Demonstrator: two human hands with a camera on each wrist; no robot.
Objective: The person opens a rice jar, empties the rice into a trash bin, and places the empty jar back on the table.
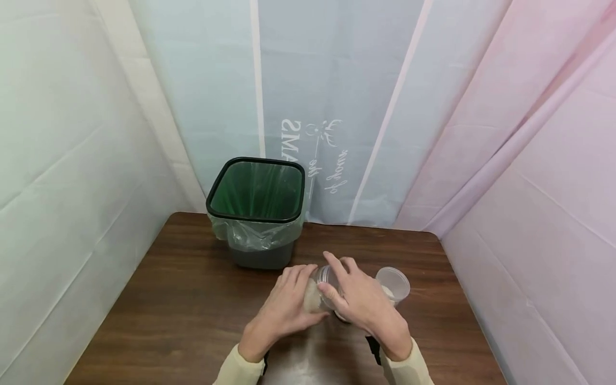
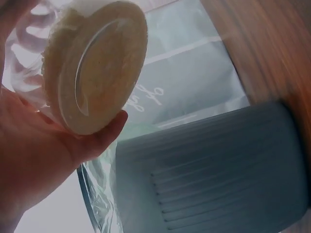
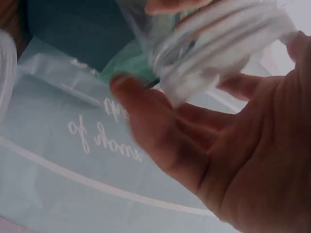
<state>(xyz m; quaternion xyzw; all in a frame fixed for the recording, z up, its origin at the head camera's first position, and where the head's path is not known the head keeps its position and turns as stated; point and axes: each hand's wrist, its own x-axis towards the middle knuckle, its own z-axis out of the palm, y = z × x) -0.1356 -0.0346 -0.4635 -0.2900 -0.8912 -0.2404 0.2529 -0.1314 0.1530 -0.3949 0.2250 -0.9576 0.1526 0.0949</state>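
My left hand (image 1: 284, 305) grips a clear jar (image 1: 313, 297) with pale, grainy contents, tilted on its side above the table. In the left wrist view the jar's round base (image 2: 104, 68) faces the camera, cream-coloured stuff filling it. At the other end, my right hand (image 1: 363, 297) has its thumb and fingers around the jar's clear lid (image 1: 329, 280). Ridges around that end show in the right wrist view, between the spread thumb and fingers. Just beyond the right hand stands a clear round tub (image 1: 395, 282) with something white inside, partly hidden by the hand.
A dark grey bin (image 1: 260, 256) with a black rim and a clear liner stands at the back left of the brown wooden table (image 1: 192, 299). Light curtains (image 1: 337, 80) hang right behind the table's far edge and along both sides.
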